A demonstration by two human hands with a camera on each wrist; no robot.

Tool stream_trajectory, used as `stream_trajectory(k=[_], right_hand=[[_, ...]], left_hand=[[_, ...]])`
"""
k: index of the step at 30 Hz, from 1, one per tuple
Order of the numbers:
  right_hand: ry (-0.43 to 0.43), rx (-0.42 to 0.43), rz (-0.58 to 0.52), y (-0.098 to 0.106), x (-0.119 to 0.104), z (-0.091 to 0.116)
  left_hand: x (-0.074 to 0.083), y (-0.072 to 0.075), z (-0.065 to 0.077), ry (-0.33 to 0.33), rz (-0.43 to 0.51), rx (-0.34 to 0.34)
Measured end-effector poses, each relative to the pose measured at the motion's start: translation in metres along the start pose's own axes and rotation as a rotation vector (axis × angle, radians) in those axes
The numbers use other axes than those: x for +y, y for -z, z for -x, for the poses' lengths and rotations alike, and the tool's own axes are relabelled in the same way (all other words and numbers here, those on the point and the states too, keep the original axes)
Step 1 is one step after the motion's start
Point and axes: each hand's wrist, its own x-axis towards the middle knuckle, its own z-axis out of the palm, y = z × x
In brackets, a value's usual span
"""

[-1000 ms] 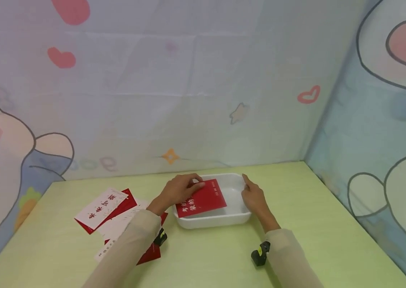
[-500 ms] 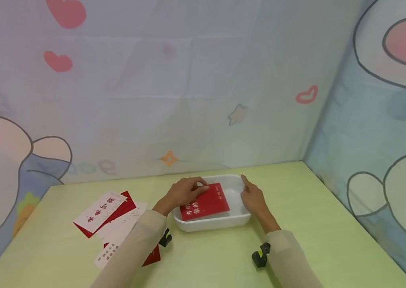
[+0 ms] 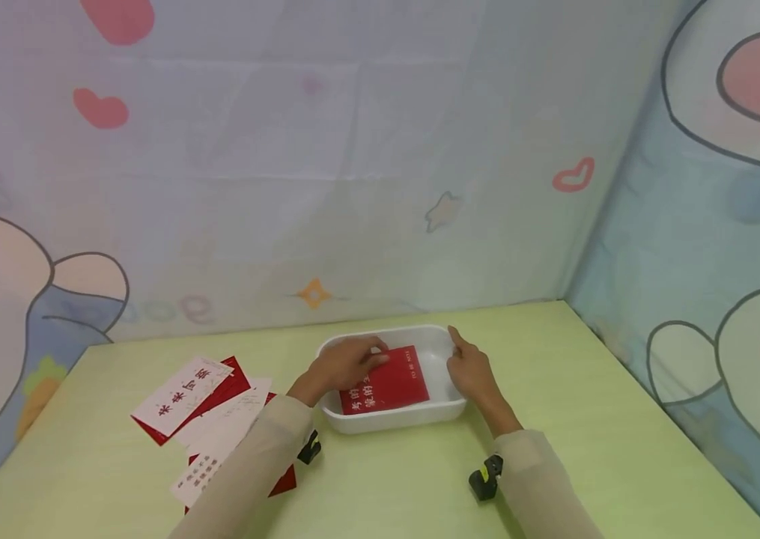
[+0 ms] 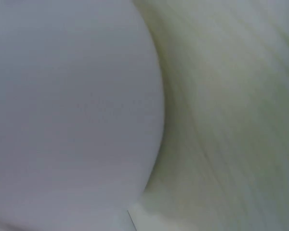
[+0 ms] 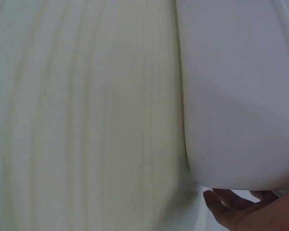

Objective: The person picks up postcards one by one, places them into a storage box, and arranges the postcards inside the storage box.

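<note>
White tray (image 3: 420, 416) on green table (image 3: 588, 419): holds 1 red card (image 3: 386, 388). Left hand (image 3: 346, 364) pinches card's far left corner. Right hand (image 3: 470, 370), fingers relaxed, rests against tray's right wall. Loose cards (image 3: 207, 415) lie left.

Bright, even, soft light, faint shadows, head view sharp, both wrist views blurred and close
</note>
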Motion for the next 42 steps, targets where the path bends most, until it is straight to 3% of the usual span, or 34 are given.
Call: stream_trajectory(k=[8,18,30,42], right_hand=[[0.01,-0.002,0.0,-0.003,0.002,-0.001],[0.121,0.002,0.116,0.012,-0.001,-0.007],[0.123,-0.035,0.233,0.024,-0.002,-0.018],[0.113,-0.037,0.333,0.019,0.002,-0.019]], left_hand=[[-0.006,-0.007,0.001,0.003,-0.045,-0.013],[0.002,-0.004,-0.005,-0.036,-0.134,-0.029],[0.008,-0.007,-0.01,-0.022,-0.177,-0.075],[0.011,-0.01,-0.011,-0.03,-0.243,-0.087]])
